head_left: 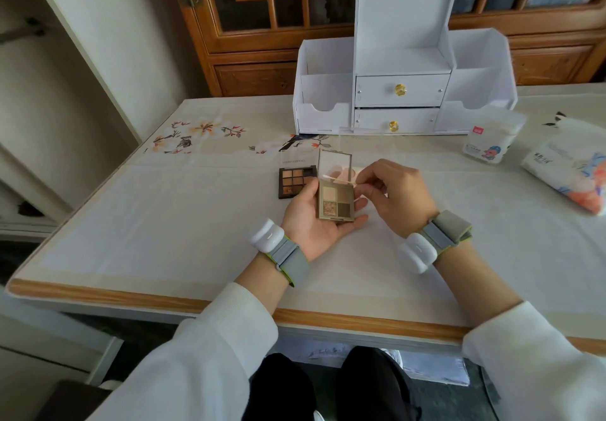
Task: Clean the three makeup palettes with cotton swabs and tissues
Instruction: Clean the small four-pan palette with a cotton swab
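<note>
- Cradling the four-pan palette above the table's near half, the left hand lies palm up, with the thumb on the left edge and the fingers curled under the right edge.
- The right hand pinches one end of a cotton swab between thumb and forefinger. The shaft lies across the hinge line.
- Judgement: the compact is light, rigid and smooth-cased, and its pressed powder crumbles easily. Hold it by the case edges, off the pans and the open mirrored lid.
- Judgement: the thin swab stick will flex, so light strokes are advised.
- The nine-pan palette, dark and square-celled, lies open on the cloth just beside the left hand.
- A pinkish item behind the fingers may be the third palette. It is mostly hidden.
- Farther right are a soft tissue pack and a clear swab tub.
- A white drawer organiser stands at the rear.
</note>
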